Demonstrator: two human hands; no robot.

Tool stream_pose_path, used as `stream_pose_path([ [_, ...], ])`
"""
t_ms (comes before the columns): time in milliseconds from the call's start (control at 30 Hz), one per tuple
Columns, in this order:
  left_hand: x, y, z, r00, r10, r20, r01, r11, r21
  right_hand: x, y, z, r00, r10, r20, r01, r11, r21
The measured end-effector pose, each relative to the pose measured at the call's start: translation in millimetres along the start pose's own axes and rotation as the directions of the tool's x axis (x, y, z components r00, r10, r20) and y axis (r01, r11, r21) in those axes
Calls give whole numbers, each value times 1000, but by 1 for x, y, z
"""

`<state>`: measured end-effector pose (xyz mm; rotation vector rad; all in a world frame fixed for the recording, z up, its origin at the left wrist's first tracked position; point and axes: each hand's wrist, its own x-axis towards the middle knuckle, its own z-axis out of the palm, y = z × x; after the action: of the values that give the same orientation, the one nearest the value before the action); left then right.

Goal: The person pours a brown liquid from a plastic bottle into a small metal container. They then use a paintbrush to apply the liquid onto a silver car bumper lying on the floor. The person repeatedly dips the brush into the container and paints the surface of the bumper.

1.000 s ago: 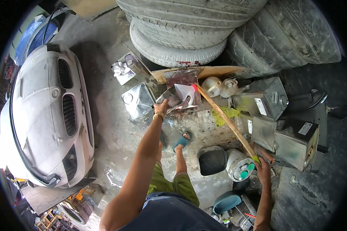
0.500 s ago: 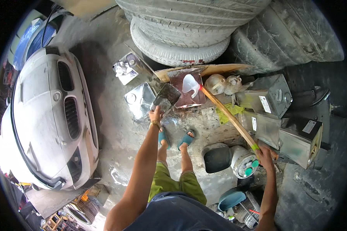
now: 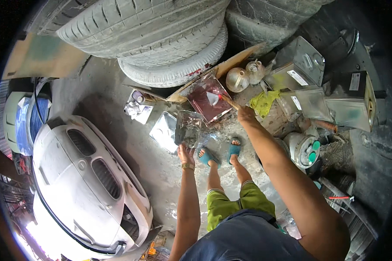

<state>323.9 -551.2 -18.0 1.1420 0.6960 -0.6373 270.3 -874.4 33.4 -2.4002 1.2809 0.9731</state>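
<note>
My left hand [image 3: 186,154], with a watch on its wrist, grips the near edge of a worn rectangular metal pan [image 3: 189,128], partly see-through with glare. My right hand [image 3: 246,113] is closed round the wooden handle [image 3: 231,102] of a tool with a red collar and a white flared head [image 3: 213,98]; I cannot tell its exact kind. That head lies over a reddish-brown square metal tray [image 3: 202,89] at the foot of the tyres. Beside the pan stands a shiny square tin [image 3: 162,132].
A pale car bumper and bonnet [image 3: 91,174] fills the left. Stacked tyres [image 3: 170,52] rise at the back. Right of the tray are two round jugs [image 3: 238,80], a yellow-green cloth [image 3: 264,103], several square metal cans [image 3: 305,102] and a bucket with green caps [image 3: 304,150].
My right hand has moved inward and forward, from the handle's far end to nearer the white head. The head still lies over the tray. The view has turned and shifted.
</note>
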Motion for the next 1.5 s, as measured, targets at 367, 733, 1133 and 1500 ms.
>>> stream_pose_path([
  [367,-5,2,-21,999,-6,32,5,999,45,47,42,17,923,-163,349,66,960,273],
  [733,-2,7,-18,996,20,-92,-6,989,149,-8,199,-7,792,-367,488,-137,672,728],
  [1133,38,-26,10,969,35,-245,8,985,174,-149,289,-89,878,-414,241,105,656,747],
  [1500,90,-51,63,986,88,-142,-36,941,338,-206,322,-111,887,-359,-289,443,837,322],
])
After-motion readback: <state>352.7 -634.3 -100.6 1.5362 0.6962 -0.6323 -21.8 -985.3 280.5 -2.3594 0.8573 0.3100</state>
